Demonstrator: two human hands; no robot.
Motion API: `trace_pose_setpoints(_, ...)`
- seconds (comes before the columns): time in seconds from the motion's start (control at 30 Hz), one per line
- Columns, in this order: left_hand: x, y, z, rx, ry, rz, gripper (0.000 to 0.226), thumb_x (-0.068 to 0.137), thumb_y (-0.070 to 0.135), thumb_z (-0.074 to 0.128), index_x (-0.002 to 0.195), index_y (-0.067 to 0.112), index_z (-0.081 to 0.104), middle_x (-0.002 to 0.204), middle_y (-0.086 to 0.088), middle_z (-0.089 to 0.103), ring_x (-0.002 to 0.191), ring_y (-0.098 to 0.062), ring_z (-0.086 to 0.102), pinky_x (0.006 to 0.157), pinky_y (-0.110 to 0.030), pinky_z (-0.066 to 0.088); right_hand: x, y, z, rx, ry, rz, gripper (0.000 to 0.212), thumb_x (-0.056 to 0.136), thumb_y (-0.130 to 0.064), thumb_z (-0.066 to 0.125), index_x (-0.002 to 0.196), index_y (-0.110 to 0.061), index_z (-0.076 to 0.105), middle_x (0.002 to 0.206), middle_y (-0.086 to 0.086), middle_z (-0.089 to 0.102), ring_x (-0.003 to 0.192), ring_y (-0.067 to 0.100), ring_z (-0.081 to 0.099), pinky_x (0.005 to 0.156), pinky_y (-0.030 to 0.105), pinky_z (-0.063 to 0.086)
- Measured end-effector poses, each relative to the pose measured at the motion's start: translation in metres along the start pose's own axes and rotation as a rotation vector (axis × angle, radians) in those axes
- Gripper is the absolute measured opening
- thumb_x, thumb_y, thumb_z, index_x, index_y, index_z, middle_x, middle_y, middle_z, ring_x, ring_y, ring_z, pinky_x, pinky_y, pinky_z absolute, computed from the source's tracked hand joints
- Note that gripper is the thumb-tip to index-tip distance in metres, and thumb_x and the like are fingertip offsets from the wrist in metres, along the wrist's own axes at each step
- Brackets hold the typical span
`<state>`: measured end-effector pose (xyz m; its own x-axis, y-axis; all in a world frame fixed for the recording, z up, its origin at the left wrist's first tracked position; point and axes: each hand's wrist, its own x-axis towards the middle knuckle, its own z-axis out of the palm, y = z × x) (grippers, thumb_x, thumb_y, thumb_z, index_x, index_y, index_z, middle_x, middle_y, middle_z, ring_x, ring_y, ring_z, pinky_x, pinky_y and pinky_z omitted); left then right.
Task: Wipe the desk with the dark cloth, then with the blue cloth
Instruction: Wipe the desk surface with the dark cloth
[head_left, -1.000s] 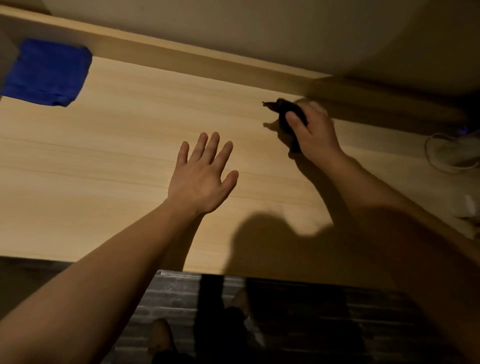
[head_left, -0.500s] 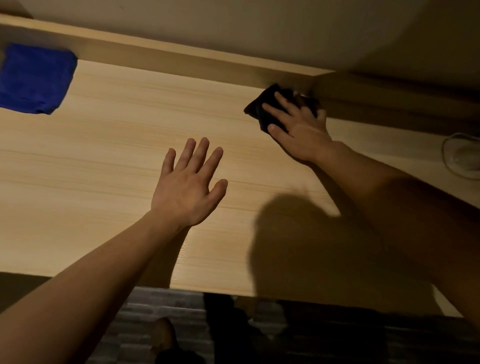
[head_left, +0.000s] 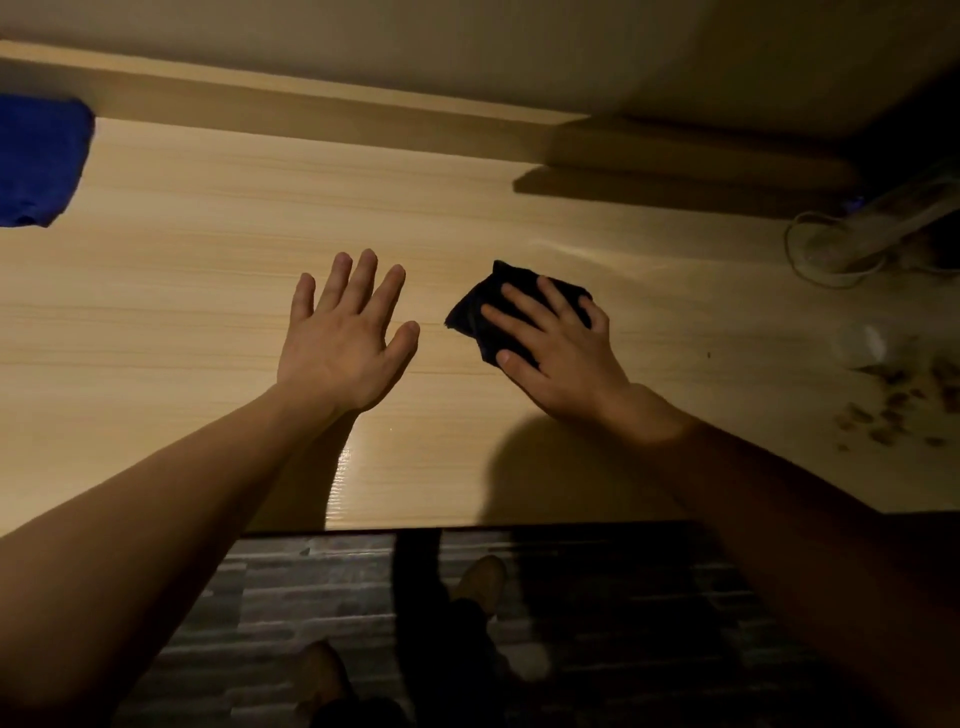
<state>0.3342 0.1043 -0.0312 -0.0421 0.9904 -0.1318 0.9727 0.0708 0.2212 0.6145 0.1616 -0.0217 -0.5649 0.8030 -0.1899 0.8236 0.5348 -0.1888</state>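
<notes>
While right hand (head_left: 563, 353) presses bunched dark cloth (head_left: 511, 306) flat, fingers spread, mid-right on pale wood-grain desk (head_left: 208, 312), risks by size: wipe stroke rightward likely drags cloth into coiled pale cable (head_left: 826, 257), then scatters small brown crumbs (head_left: 893, 410). Folded blue cloth (head_left: 39, 161) waits far left corner. Left hand (head_left: 345, 338) hovers empty, fingers loosely splayed.
</notes>
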Motion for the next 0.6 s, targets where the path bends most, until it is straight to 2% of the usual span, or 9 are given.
trace_pose_setpoints(0.23, -0.001, -0.001, -0.001, -0.008, 0.008, 0.025, 0.074, 0.104, 0.069, 0.012, 0.17, 0.035, 0.004, 0.179, -0.002, -0.002, 0.164, -0.025, -0.009, 0.13, -0.058, -0.004, -0.07, -0.037, 0.025, 0.008, -0.056, 0.075, 0.059, 0.1, -0.063, 0.023, 0.158, -0.059, 0.013, 0.172, -0.022, 0.006, 0.16, 0.016, -0.006, 0.12, 0.055, 0.0)
trace_pose_setpoints(0.4, -0.002, -0.003, -0.003, -0.002, -0.005, 0.041, 0.076, 0.104, 0.07, 0.008, 0.17, 0.034, 0.003, 0.179, -0.004, -0.004, 0.164, -0.026, -0.01, 0.13, -0.058, -0.005, -0.114, -0.064, 0.034, 0.068, -0.075, 0.068, 0.058, 0.102, -0.063, 0.022, 0.159, -0.055, 0.018, 0.172, -0.021, 0.006, 0.16, 0.014, -0.007, 0.12, 0.055, 0.002)
trace_pose_setpoints(0.5, -0.002, -0.004, -0.004, 0.002, -0.008, 0.055, 0.077, 0.103, 0.071, 0.007, 0.17, 0.033, 0.002, 0.179, -0.004, -0.004, 0.164, -0.027, -0.01, 0.13, -0.058, -0.005, -0.133, -0.076, 0.041, 0.131, -0.008, 0.057, 0.056, 0.104, -0.065, 0.025, 0.158, -0.052, 0.029, 0.171, -0.02, 0.016, 0.16, 0.012, 0.0, 0.118, 0.051, 0.007)
trace_pose_setpoints(0.6, 0.0, -0.005, -0.004, 0.006, -0.031, 0.053, 0.077, 0.103, 0.071, 0.009, 0.17, 0.033, 0.002, 0.179, -0.006, -0.004, 0.164, -0.028, -0.01, 0.13, -0.058, -0.004, -0.149, -0.082, 0.051, 0.23, 0.074, 0.045, 0.05, 0.104, -0.058, 0.039, 0.153, -0.048, 0.04, 0.167, -0.018, 0.029, 0.158, 0.009, 0.011, 0.114, 0.044, 0.013)
